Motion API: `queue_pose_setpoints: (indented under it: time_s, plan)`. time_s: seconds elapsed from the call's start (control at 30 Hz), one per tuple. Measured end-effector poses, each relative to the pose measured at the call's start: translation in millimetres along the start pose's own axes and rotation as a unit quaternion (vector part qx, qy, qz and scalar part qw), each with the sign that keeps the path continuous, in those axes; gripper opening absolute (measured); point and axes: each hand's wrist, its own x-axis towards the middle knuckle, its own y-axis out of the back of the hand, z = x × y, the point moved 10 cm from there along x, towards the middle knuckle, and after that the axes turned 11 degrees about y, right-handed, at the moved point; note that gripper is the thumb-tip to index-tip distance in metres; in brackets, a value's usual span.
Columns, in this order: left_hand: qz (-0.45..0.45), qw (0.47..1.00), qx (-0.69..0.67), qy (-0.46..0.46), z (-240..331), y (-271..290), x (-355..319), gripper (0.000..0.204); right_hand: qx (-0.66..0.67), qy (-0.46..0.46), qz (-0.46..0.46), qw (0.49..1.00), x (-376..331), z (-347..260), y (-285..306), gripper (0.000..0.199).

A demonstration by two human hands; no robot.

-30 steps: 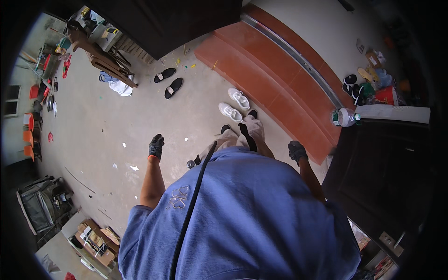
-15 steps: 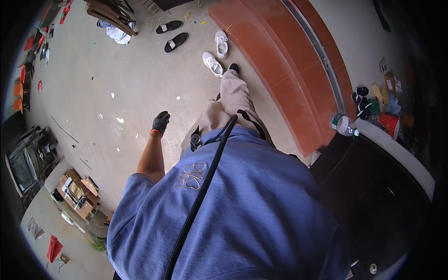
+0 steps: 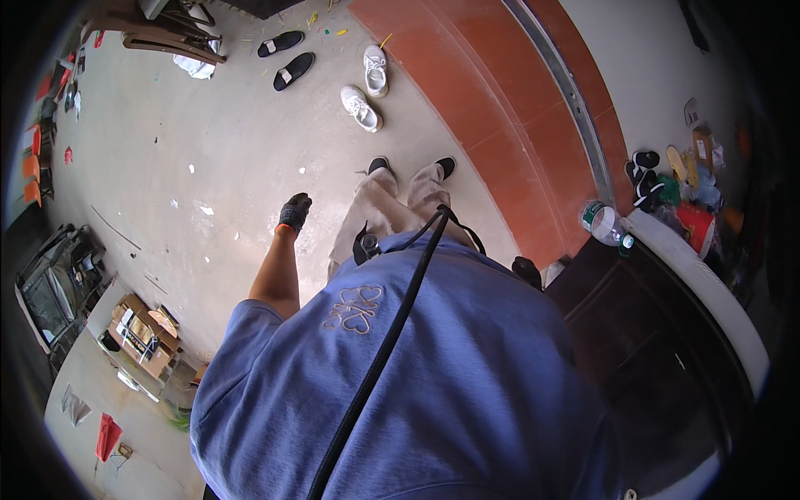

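My left hand, in a dark knitted glove with an orange cuff, hangs beside my left thigh above the grey floor. It holds nothing, and its fingers are loosely bent. At the right side of my waist, a small dark part of my right hand shows past my blue shirt; its fingers are hidden. A black cord runs down the shirt front to a dark strap at my waist. My black shoes show below my beige trousers.
White sneakers and black slip-on shoes lie on the floor ahead. A reddish tiled step rises at right, with a plastic bottle by a dark cabinet. Cardboard boxes stand at left; a brown chair is far left.
My feet have shifted: the forward foot by the sneakers now appears farther back, and both shoes show side by side. My right hand has come slightly into view. My left hand stays low.
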Motion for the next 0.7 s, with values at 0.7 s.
queue_pose_setpoints:
  time_s: [0.7]
  plan:
    - [0.012, 0.898, 0.429, -0.101, 92, -195, -8, 0.031, 0.216, -0.108, 0.087, 0.966, 14, 17, 151, 0.011]
